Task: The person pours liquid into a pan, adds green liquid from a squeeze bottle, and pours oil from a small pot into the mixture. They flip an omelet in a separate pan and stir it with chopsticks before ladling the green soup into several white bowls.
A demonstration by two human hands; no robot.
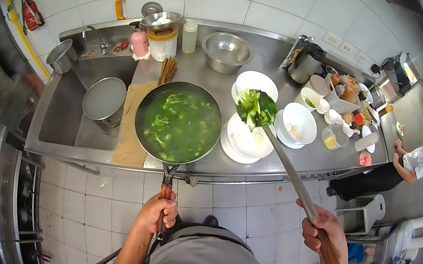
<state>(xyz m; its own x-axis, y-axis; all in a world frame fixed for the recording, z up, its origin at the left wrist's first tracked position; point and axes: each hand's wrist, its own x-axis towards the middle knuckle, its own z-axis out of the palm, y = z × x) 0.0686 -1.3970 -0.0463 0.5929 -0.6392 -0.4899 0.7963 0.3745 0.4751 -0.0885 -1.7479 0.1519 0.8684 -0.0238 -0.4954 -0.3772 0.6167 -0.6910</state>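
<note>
My left hand (pixel 159 214) is closed around the wooden handle of a wide pan (pixel 137 139), which rests on the steel counter. Green liquid with chopped leafy greens (pixel 177 120) fills the pan. In my right hand (pixel 326 232) is the wooden grip of a long ladle (pixel 294 175), fingers wrapped round it. Its head is heaped with wet greens (pixel 255 109) and hangs over the white bowls. Below it, the front bowl (pixel 244 151) holds pale pieces. Pale pieces also lie in the right bowl (pixel 306 119); the back bowl (pixel 259 80) is partly hidden by the ladle.
A sink (pixel 64 124) with a metal pot (pixel 103 103) lies left. Behind the pan stand chopsticks (pixel 168 71), a steel bowl (pixel 227 51) and a squeeze bottle (pixel 189 37). A kettle (pixel 305 64) and a basket (pixel 340 100) are farther right. Another person (pixel 413 166) is at the counter's far right.
</note>
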